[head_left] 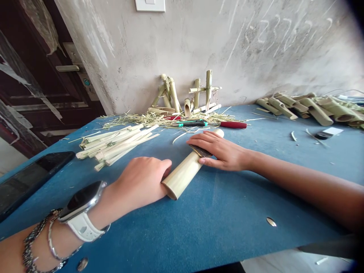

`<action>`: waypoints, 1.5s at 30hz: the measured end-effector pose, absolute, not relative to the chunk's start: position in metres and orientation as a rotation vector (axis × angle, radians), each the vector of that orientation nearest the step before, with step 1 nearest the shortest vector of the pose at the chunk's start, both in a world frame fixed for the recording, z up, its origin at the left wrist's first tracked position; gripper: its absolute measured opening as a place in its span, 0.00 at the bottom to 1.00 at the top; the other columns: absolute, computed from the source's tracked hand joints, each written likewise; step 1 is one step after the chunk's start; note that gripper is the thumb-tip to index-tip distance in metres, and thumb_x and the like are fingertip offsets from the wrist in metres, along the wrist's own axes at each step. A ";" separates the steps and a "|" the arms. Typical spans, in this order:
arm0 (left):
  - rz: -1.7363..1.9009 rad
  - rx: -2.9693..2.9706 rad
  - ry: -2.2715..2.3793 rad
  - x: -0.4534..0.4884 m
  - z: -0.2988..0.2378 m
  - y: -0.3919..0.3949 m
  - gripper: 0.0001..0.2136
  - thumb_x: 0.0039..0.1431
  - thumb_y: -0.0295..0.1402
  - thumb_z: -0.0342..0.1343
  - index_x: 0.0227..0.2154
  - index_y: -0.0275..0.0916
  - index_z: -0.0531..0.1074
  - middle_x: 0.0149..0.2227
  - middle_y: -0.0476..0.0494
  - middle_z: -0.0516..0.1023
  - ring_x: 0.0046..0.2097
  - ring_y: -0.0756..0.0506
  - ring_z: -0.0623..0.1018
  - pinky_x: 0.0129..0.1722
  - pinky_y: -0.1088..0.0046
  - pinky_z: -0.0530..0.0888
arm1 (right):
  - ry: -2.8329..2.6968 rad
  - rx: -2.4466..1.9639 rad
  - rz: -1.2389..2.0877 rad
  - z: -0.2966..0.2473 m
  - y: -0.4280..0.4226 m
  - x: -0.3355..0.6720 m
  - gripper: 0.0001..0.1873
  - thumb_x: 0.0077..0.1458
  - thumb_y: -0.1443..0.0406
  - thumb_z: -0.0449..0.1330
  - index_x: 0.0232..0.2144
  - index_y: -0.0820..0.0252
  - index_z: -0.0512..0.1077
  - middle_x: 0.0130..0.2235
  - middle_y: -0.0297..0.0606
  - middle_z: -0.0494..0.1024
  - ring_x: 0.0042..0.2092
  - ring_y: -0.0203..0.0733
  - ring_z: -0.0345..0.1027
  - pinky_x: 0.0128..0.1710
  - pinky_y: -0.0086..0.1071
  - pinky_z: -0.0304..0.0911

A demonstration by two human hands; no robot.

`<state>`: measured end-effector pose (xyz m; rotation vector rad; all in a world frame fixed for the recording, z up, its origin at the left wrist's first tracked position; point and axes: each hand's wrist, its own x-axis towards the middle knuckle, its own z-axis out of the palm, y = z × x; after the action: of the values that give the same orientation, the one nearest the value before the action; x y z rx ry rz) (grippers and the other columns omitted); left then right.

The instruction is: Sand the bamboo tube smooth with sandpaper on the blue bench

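Right hand point(220, 150) lies half open across the pale bamboo tube point(182, 176), fingers and thumb straddling it, over a dark flat piece point(200, 151), type unclear. Left hand point(139, 182) cups the tube's near end, fingertips hidden. Tube sits mid-table, long axis angled toward the far edge of the blue cloth-topped table point(227, 216).

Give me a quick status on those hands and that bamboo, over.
Left hand against bamboo tube. Right hand over tube, dark sheet under palm. Bamboo strips alongside on blue table.
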<state>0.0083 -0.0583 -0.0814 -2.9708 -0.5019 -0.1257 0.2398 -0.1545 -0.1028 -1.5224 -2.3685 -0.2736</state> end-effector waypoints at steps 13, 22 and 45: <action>-0.549 -2.351 0.253 0.004 -0.077 -0.068 0.14 0.58 0.20 0.41 0.32 0.38 0.71 0.22 0.50 0.70 0.23 0.47 0.67 0.25 0.68 0.58 | -2.399 -1.542 -0.339 -0.100 -0.154 0.240 0.28 0.62 0.51 0.45 0.57 0.62 0.59 0.52 0.48 0.67 0.53 0.49 0.61 0.58 0.52 0.43; -0.234 -2.658 -0.304 0.009 -0.090 -0.045 0.08 0.51 0.29 0.50 0.19 0.42 0.64 0.17 0.50 0.71 0.20 0.44 0.71 0.20 0.70 0.52 | -2.244 -1.742 -0.501 -0.097 -0.156 0.249 0.25 0.63 0.53 0.43 0.53 0.62 0.63 0.49 0.46 0.69 0.51 0.50 0.62 0.59 0.55 0.38; -0.246 -2.807 -0.505 0.010 -0.090 -0.043 0.03 0.53 0.34 0.49 0.25 0.44 0.63 0.19 0.53 0.70 0.22 0.44 0.71 0.22 0.72 0.51 | -2.456 -1.543 -0.370 -0.099 -0.160 0.222 0.39 0.46 0.78 0.48 0.62 0.59 0.51 0.62 0.41 0.57 0.62 0.43 0.48 0.60 0.48 0.43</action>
<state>0.0105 -0.0428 -0.0900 -2.8070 -0.5054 -0.2460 0.2223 -0.1603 -0.0988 -1.5427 -2.4561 -0.3702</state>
